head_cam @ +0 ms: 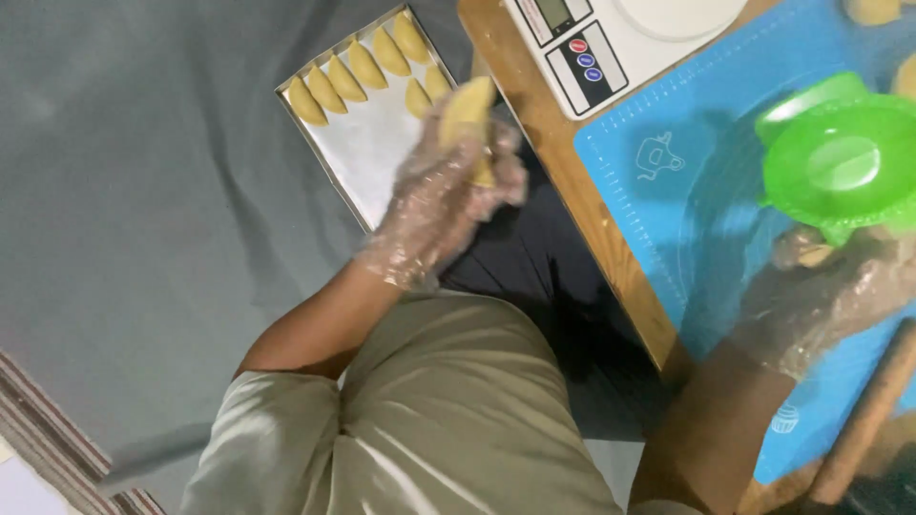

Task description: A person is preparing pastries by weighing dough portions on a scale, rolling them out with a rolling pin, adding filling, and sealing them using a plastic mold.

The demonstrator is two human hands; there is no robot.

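My left hand [441,195], in a clear plastic glove, holds a yellow half-moon pastry [465,116] above the near end of a metal baking tray [355,175]. The tray is lined with white paper and carries several similar pastries [346,78] in rows at its far end. My right hand [830,291], also gloved, rests on a blue silicone mat [668,181] and touches the lower edge of a green plastic pastry press [840,157]. Whether it grips the press is unclear.
A white kitchen scale [611,38] stands on the wooden board [563,143] beyond the mat. A wooden rolling pin [868,415] lies at the lower right. The tray sits on a grey floor cloth [143,191]. A striped rug [48,429] shows at the lower left.
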